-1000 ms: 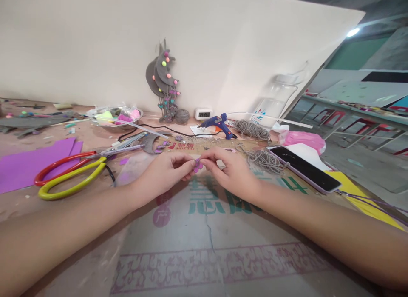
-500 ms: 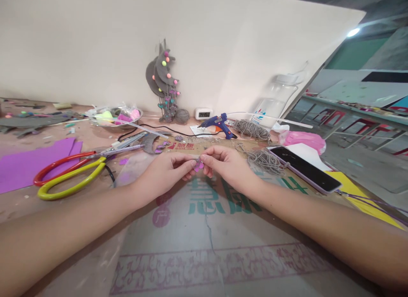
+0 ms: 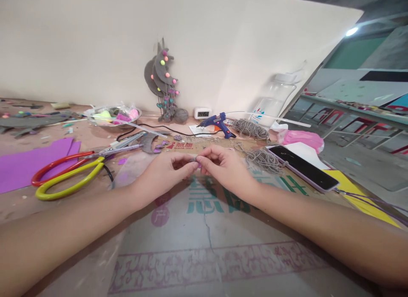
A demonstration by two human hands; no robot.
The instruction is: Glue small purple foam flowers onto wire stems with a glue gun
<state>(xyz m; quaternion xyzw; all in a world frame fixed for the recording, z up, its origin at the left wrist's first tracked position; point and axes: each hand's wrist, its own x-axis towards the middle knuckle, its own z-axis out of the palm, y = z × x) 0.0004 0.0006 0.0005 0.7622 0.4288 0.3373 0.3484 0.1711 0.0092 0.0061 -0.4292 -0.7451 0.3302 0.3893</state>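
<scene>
My left hand and my right hand meet above the printed cardboard sheet, thumbs and fingertips pinched together. Between them is a small purple and grey piece, mostly hidden by the fingers; its exact kind does not show. Beyond the hands lies a small grey crescent with purple bits along it. To the left, large scissors with one red and one yellow handle rest partly over purple sheets.
A blue glue gun lies beyond my hands near a small digital clock. Grey cord, a phone and a water bottle are on the right. A bowl and a grey moon ornament stand at the back.
The fingertips have closed further over the small piece, so less of its purple part shows. Both hands stay in nearly the same place; the view shifts slightly.
</scene>
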